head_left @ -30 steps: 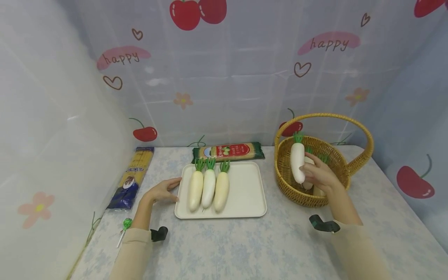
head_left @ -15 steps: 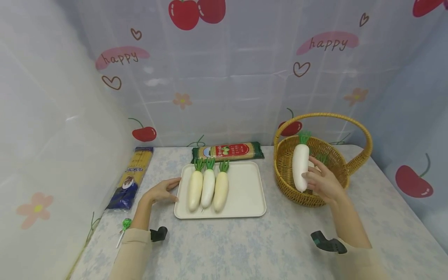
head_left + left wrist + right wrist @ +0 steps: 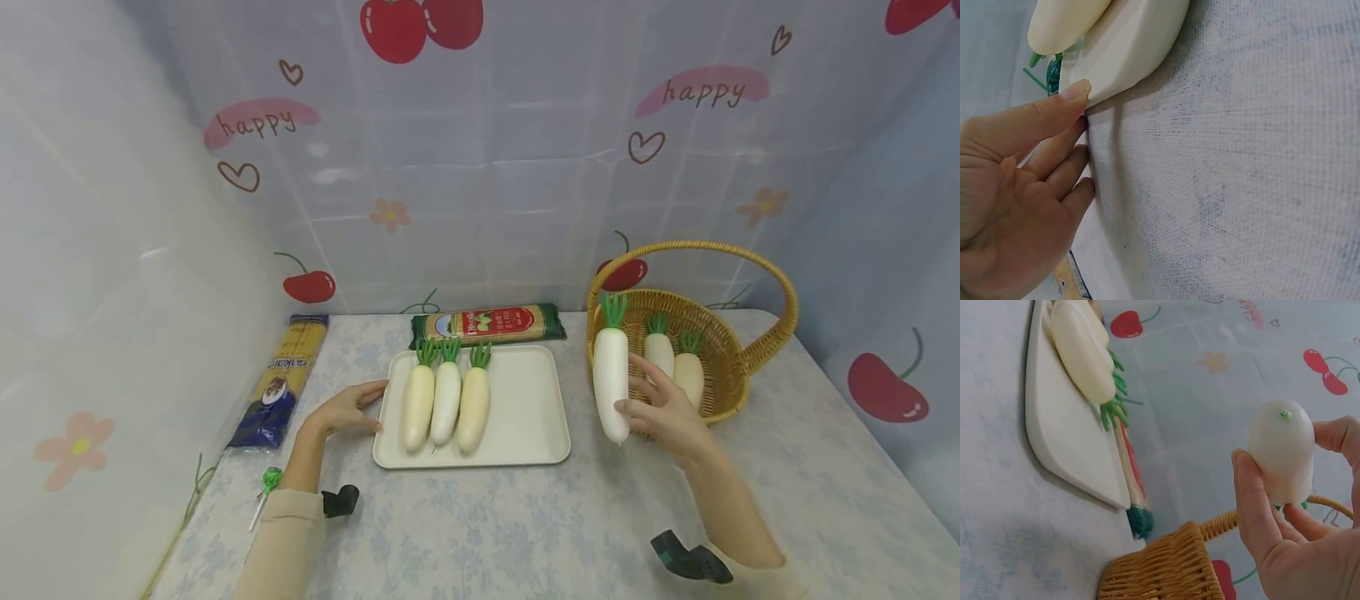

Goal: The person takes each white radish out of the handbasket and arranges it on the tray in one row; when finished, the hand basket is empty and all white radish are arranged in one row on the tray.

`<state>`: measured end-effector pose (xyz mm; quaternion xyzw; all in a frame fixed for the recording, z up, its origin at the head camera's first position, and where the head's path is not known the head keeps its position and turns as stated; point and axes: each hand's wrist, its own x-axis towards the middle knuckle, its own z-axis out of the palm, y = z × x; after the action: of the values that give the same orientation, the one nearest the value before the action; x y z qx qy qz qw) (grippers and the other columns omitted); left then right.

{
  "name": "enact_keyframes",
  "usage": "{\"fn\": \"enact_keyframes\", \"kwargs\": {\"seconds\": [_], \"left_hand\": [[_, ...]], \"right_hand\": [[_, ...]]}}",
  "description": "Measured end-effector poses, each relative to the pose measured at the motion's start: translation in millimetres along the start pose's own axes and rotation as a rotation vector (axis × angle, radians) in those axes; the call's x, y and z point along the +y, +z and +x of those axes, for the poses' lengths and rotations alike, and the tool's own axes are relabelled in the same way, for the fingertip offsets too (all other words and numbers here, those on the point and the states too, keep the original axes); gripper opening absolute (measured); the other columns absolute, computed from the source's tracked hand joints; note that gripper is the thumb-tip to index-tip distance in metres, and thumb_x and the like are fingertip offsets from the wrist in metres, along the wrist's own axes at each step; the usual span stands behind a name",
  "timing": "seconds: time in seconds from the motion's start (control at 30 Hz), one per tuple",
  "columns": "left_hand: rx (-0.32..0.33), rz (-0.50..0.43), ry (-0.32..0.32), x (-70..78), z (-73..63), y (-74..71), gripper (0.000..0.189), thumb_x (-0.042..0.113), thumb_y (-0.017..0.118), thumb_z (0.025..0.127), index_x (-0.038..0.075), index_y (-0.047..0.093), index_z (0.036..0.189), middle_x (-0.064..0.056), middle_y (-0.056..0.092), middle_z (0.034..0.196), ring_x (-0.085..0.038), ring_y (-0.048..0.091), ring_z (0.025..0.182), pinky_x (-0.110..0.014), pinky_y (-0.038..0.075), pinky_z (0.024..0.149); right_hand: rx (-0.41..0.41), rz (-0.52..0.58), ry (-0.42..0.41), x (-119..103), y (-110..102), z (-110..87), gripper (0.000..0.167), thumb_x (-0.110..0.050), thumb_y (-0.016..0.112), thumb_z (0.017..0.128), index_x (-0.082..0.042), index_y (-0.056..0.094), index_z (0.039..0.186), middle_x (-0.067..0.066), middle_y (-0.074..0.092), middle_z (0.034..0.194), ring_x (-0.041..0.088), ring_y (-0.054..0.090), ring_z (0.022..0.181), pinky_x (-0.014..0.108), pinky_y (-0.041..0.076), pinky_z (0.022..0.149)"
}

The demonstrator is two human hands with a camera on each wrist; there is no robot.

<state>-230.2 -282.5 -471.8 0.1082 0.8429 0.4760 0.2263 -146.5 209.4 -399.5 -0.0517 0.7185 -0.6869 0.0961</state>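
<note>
My right hand (image 3: 663,408) grips a white radish (image 3: 612,383) with green leaf stubs, held up at the left side of the wicker basket (image 3: 723,408). In the right wrist view the radish (image 3: 1282,450) points its root end at the camera, between thumb and fingers. Two more radishes, one white (image 3: 659,350) and one cream (image 3: 688,379), lie inside the basket. My left hand (image 3: 347,410) touches the left edge of the cream tray (image 3: 525,408), fingers fairly straight. In the left wrist view the thumb (image 3: 1054,115) lies at the tray's rim. Three radishes (image 3: 447,404) lie side by side on the tray's left half.
Behind the tray lies a green-ended noodle packet (image 3: 491,325). A blue and yellow pasta packet (image 3: 281,383) is at the left, with a green lollipop (image 3: 266,492) near the left forearm. The basket's tall handle (image 3: 697,245) arches over it. Printed curtains (image 3: 480,208) surround the table.
My right hand has brought the radish leftward and toward me, from over the basket to its left side, uncovering the two radishes inside. The left hand stays at the tray.
</note>
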Motion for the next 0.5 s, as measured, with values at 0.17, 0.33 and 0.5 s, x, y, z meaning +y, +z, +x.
{"fn": "enact_keyframes", "kwargs": {"seconds": [0.17, 0.33, 0.5], "left_hand": [[0.0, 0.008, -0.009, 1.2, 0.1, 0.5, 0.09, -0.007, 0.073, 0.072, -0.008, 0.022, 0.146, -0.027, 0.022, 0.149, -0.041, 0.02, 0.138, -0.052, 0.022, 0.11], [0.003, 0.011, -0.011, 1.7, 0.0, 0.2, 0.09, -0.007, 0.073, 0.071, -0.008, 0.023, 0.146, -0.027, 0.022, 0.149, -0.041, 0.02, 0.138, -0.052, 0.021, 0.111], [-0.002, 0.003, -0.007, 1.2, 0.1, -0.2, 0.091, -0.006, 0.074, 0.071, -0.008, 0.023, 0.146, -0.027, 0.022, 0.149, -0.041, 0.02, 0.138, -0.053, 0.022, 0.11]], "right_hand": [[-0.037, -0.027, -0.022, 3, 13, -0.5, 0.08, -0.005, 0.061, 0.086, -0.01, 0.016, 0.151, 0.027, 0.031, 0.143, 0.007, 0.056, 0.103, 0.031, 0.052, 0.078], [-0.094, 0.008, -0.056, 10, 23, 4.9, 0.079, -0.001, 0.061, 0.085, -0.01, 0.018, 0.151, 0.028, 0.033, 0.141, 0.017, 0.061, 0.098, 0.033, 0.053, 0.075], [-0.128, 0.005, -0.035, 18, 35, 12.6, 0.08, -0.003, 0.062, 0.083, -0.01, 0.019, 0.151, 0.026, 0.034, 0.142, 0.027, 0.053, 0.113, 0.038, 0.052, 0.08]]}}
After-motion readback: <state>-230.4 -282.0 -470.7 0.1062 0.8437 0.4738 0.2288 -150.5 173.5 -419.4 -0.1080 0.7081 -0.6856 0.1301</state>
